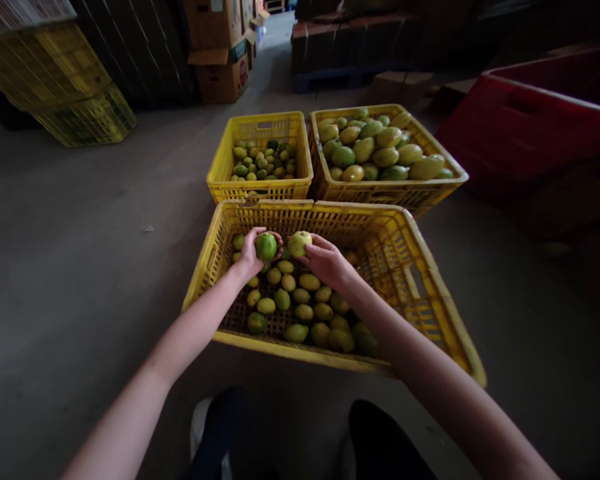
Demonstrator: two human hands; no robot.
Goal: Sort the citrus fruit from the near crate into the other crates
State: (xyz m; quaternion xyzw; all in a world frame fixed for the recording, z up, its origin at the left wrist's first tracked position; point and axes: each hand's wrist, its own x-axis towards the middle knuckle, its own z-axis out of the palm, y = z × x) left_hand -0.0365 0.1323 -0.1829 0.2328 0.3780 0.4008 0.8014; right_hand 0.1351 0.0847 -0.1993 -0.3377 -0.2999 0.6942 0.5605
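Note:
My left hand (258, 252) is closed round a green lemon (267, 246) with a small mark on its face. Just to its right, my right hand (325, 257) grips a paler yellow-green lemon (299, 244) between thumb and fingers. Both hands are above the inside of a large yellow slatted crate (437, 313). Loose lemons, yellow to green, lie on the crate's floor, among them a greenish one (257, 323) near the front left. My right forearm hides some of the fruit.
Behind stand a smaller yellow crate (260, 190) of small lemons and another yellow crate (380, 193) heaped with bigger yellow-green fruit. A red bin (530, 127) is at right. Stacked yellow crates (87, 123) and cardboard boxes (223, 77) stand farther back. My feet are before the front crate.

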